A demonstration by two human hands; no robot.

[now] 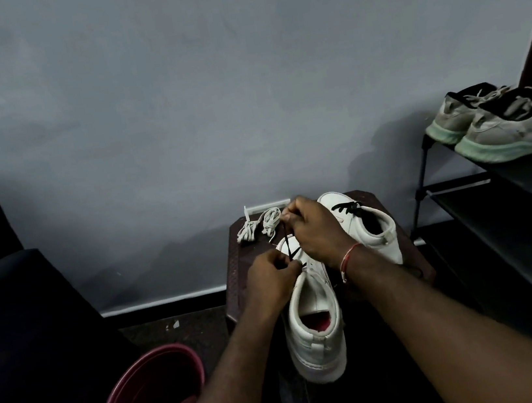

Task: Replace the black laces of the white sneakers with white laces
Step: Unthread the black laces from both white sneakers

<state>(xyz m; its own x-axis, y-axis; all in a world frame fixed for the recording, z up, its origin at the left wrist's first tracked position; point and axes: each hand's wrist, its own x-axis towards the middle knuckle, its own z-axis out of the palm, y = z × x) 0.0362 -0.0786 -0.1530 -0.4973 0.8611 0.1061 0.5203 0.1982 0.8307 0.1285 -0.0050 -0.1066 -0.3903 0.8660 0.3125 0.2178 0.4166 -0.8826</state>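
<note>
Two white high-top sneakers stand on a small dark table [238,266]. The near sneaker [315,334] points away from me, its heel toward me. My right hand [314,228] pinches a black lace [288,244] and holds it pulled up above that shoe's eyelets. My left hand [270,281] pinches the lace lower down at the shoe's tongue. The far sneaker [369,227] still carries black lacing [347,207] across its front. Two bundles of white laces [261,226] lie on the table's far left corner.
A pink bucket [149,398] stands on the floor at lower left, beside a dark seat [18,321]. To the right is a black shoe rack [505,212] with a pair of grey sneakers [507,126] on its top shelf. A grey wall rises behind the table.
</note>
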